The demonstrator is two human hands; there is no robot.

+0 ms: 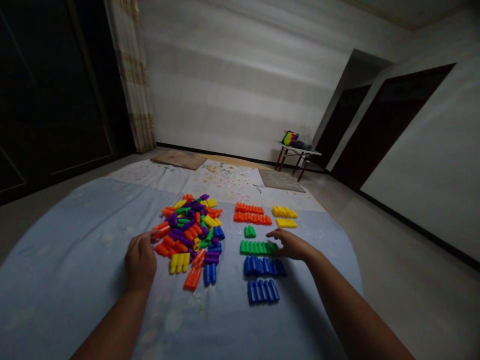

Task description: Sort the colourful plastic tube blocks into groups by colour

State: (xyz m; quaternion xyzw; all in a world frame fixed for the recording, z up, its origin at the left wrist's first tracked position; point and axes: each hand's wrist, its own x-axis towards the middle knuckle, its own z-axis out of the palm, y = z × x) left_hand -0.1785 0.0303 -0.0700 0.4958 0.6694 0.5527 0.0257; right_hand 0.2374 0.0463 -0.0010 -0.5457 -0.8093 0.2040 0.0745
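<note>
Head view: row of green pieces crosswise by right hand.

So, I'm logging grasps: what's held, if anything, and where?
The left hand is at an orange piece, by its left end; grip unclear. Nothing shows in the right hand.
</note>
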